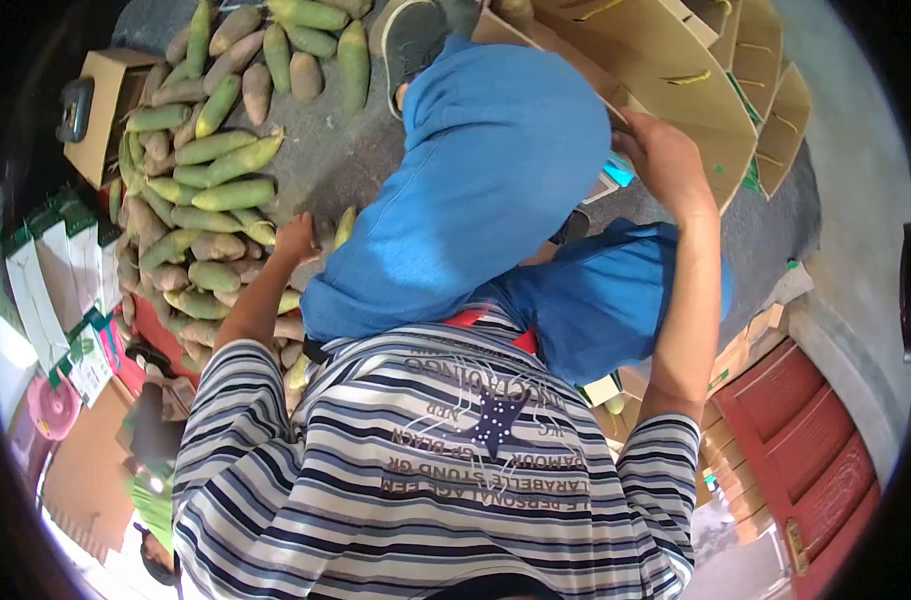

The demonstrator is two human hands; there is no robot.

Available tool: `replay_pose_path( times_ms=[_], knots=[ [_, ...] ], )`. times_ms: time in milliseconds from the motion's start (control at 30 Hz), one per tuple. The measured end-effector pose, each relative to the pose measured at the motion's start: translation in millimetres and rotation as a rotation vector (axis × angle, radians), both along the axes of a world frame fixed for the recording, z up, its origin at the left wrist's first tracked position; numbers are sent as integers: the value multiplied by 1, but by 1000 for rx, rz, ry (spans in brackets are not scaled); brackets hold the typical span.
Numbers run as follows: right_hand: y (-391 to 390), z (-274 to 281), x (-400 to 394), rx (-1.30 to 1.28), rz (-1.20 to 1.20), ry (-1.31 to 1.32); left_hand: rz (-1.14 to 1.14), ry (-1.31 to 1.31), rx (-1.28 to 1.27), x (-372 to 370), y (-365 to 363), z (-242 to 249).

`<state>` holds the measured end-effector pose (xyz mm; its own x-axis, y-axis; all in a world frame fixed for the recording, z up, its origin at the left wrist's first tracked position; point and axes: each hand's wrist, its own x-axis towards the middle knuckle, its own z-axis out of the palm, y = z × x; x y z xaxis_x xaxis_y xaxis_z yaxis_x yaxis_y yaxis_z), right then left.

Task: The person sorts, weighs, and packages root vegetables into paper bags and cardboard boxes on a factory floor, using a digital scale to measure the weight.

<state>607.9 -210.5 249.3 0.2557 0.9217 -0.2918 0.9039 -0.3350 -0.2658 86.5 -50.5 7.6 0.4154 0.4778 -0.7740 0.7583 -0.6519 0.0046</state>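
My left hand [296, 240] hangs just right of a large heap of long green radishes [235, 160], with brownish-pink roots [256, 94] mixed among them. Its fingers are curled in, and what they hold, if anything, does not show. A single yellow-green radish [345, 228] lies between that hand and my blue-trousered knee. On the other side, my right hand [665, 160] grips the near edge of an open cardboard box [665, 80]. The knee and the box wall hide most of the box's inside; one brownish root [515, 10] shows at its far end.
More cardboard boxes with yellow cord handles [775, 110] stand at the upper right. A smaller box [100, 115] sits at the upper left, with white-and-green cartons [50, 290] below it. A red door [805, 450] is at lower right. Another person [155, 510] appears at lower left.
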Motion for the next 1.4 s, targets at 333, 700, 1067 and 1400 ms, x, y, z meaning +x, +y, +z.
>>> replay_pose_path(
  times_ms=[333, 700, 1067, 1400],
  knots=[
    [-2, 4, -4, 5, -33, -5, 119, 14, 93, 29, -3, -34],
    [-6, 1, -6, 122, -34, -1, 476, -647, 269, 85, 42, 24],
    [-3, 5, -4, 46, -59, -6, 89, -1564, 733, 283, 86, 281],
    [3, 2, -5, -5, -45, -22, -255, -1893, 822, 320, 65, 318]
  ],
)
